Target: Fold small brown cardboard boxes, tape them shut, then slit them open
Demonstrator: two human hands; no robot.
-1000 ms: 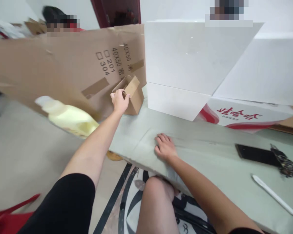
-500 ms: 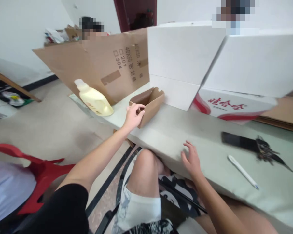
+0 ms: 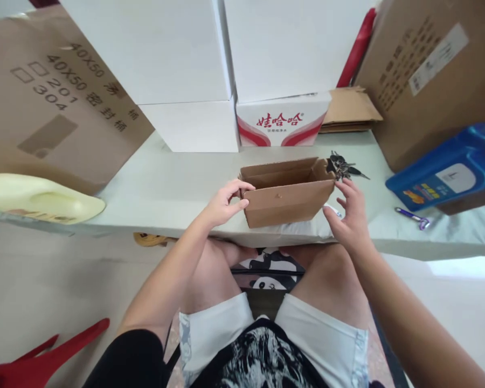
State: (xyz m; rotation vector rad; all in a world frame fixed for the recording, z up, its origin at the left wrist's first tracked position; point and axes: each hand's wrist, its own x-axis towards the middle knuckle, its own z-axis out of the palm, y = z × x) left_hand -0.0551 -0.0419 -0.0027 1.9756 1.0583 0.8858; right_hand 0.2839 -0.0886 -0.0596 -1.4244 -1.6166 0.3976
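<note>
A small open brown cardboard box (image 3: pixel 286 202) stands near the front edge of the pale table (image 3: pixel 173 188), right in front of me. My left hand (image 3: pixel 224 203) pinches the box's left end wall between thumb and fingers. My right hand (image 3: pixel 350 218) is at the box's right end, fingers spread and apart, touching or nearly touching the wall. A bunch of dark keys (image 3: pixel 341 166) lies just behind the box's right corner.
Large white boxes (image 3: pixel 178 64), one with red print (image 3: pixel 281 121), stand at the back. A big brown carton (image 3: pixel 52 108) leans at the left, another (image 3: pixel 428 70) at the right. A cream bottle (image 3: pixel 36 196) lies left, a blue pack (image 3: pixel 448 172) and a purple tool (image 3: pixel 412 216) right.
My left hand has drawn the small box from the far left of the table to right in front of me. My right hand lifted off the table to the box's right end.
</note>
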